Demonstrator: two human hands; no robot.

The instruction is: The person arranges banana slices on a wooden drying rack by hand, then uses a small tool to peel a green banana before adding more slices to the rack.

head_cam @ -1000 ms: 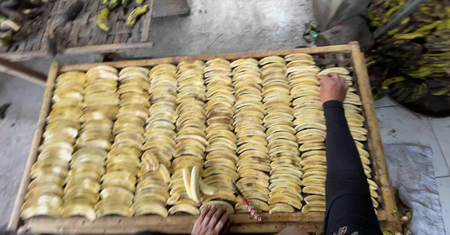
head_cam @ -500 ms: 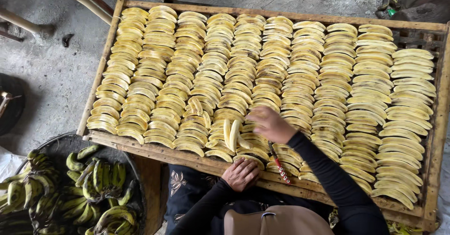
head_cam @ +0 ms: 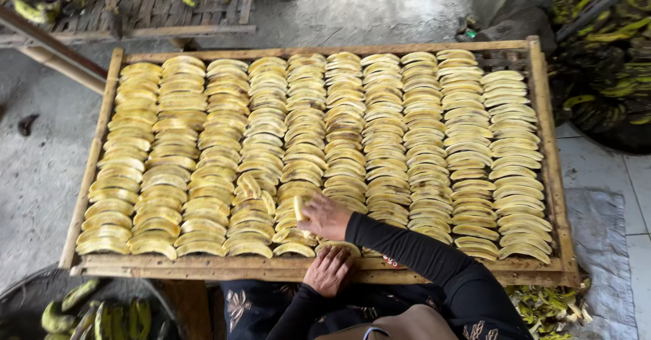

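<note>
Yellow banana slice [head_cam: 298,208] stands upright, pinched in the right hand [head_cam: 327,216] over the near rows; the left hand [head_cam: 329,270] lies flat on the wooden tray [head_cam: 203,267] edge.

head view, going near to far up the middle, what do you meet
left hand on the near rail of the wooden tray → right hand holding a banana slice → rows of banana slices → far tray rail → concrete floor
</note>
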